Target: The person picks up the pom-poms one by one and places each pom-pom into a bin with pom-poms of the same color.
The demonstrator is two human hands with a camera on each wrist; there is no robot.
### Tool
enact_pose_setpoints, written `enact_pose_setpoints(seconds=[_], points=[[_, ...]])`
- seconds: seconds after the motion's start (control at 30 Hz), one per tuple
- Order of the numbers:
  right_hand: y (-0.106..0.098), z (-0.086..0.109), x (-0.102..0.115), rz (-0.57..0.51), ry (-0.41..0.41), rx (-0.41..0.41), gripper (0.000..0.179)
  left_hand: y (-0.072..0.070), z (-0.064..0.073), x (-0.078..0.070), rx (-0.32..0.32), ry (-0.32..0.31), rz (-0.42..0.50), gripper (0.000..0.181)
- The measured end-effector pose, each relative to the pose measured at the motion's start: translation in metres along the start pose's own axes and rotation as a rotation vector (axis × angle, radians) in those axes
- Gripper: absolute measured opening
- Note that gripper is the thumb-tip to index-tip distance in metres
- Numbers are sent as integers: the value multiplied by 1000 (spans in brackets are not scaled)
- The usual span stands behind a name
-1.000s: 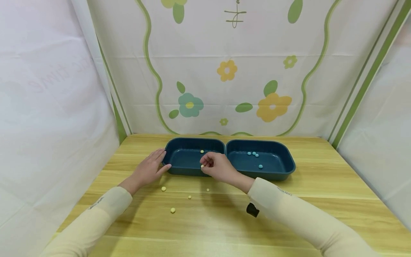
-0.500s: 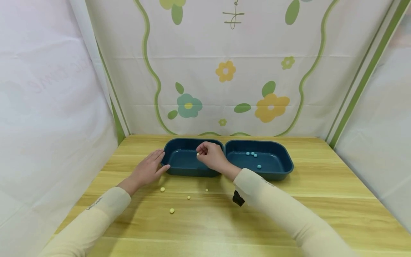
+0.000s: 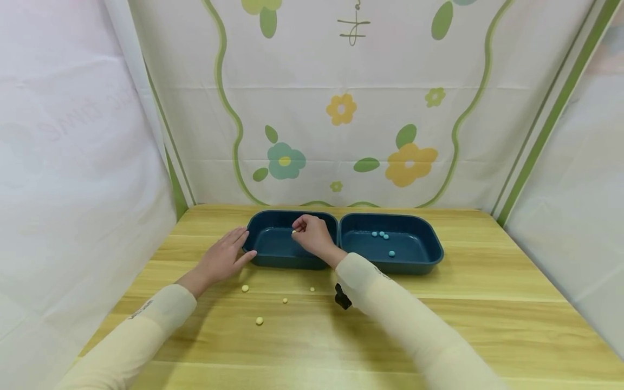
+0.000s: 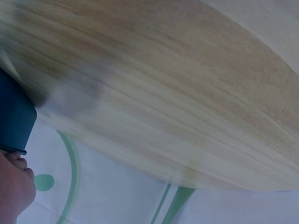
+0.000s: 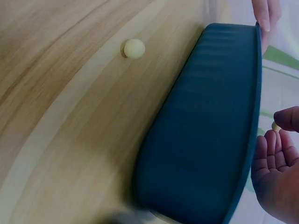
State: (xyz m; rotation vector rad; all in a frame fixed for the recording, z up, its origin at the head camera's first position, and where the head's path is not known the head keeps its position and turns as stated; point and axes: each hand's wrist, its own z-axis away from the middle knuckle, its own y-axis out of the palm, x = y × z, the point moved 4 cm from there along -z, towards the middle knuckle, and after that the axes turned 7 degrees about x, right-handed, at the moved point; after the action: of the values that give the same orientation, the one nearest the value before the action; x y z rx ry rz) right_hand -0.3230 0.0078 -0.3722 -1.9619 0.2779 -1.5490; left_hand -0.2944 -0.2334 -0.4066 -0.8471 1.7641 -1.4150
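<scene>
Over the left dark blue tray (image 3: 287,262), my right hand (image 3: 316,236) pinches a small yellow ball (image 5: 275,126) between thumb and fingertips. The tray's inside below the palm is hidden in the head view. My left hand (image 3: 221,257) lies with straight fingers against the left end of that tray, fingertips at its rim and thumb at the near corner. In the left wrist view only part of the left hand (image 4: 16,186) shows, beside the tray's rim. Several yellow balls of differing sizes lie on the wooden table nearer the person, among them one larger ball (image 3: 259,321).
A second dark blue tray (image 3: 404,267) stands right up against the first on its right, with several light blue balls (image 3: 382,234) inside. Behind the table (image 3: 463,336) hangs a white flowered cloth (image 3: 292,108); white cloth walls close both sides.
My right hand has moved left and farther in over the left tray, carrying the pinched yellow ball. It now covers where another yellow ball showed inside. The left hand stays in place.
</scene>
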Motion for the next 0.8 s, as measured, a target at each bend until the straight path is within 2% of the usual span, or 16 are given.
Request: enact_pose_setpoints(seconds=[0.37,0.63,0.8], points=[[2,-12,-5,-20,50,-44,12,1,0,0,-10,7,-11,73],[5,-15,-4,-10,52,-68,11,1,-2,0,33,-13,-4,71],[7,-15,-2,-18,58,-66,15,1,-2,1,35,-11,-6,72]])
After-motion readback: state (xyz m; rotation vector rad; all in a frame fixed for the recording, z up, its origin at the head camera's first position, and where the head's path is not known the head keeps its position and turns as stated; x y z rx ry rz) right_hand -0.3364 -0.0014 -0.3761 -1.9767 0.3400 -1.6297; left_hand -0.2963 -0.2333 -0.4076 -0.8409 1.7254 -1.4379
